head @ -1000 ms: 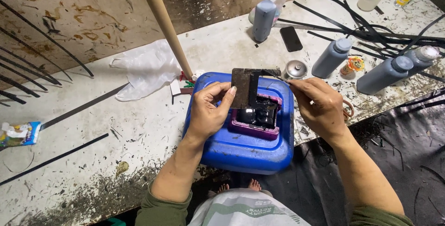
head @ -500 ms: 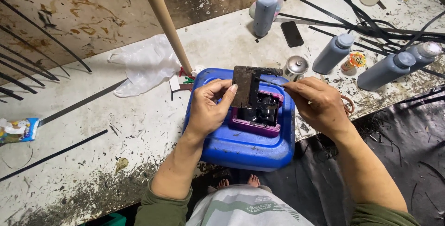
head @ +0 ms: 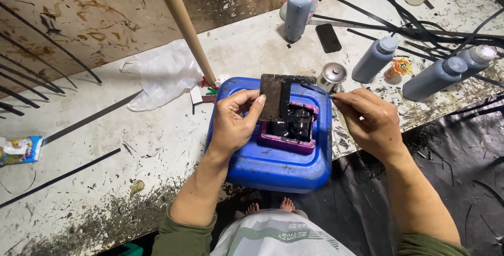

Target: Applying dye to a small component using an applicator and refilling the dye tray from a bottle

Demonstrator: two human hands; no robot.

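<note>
Sitting at the middle of the stained worktop (head: 157, 145), a blue plastic jerrycan (head: 278, 161) is lying flat and carrying a magenta tray of black liquid (head: 291, 127) on top. At the tray's nine o'clock, the left hand (head: 236, 122) is gripping a dark rectangular plate (head: 273, 96) upright by its edge. At three o'clock, the right hand (head: 367, 122) is pinching a thin black strip (head: 315, 88) whose tip is meeting the plate's top. Grey bottles (head: 375, 59) are standing at two o'clock.

Tray (head: 287, 139) sits on jerrycan (head: 273, 156); plate (head: 273, 96) at tray's far-left edge; bottles (head: 404, 67) behind right; glove (head: 160, 75) behind left.
</note>
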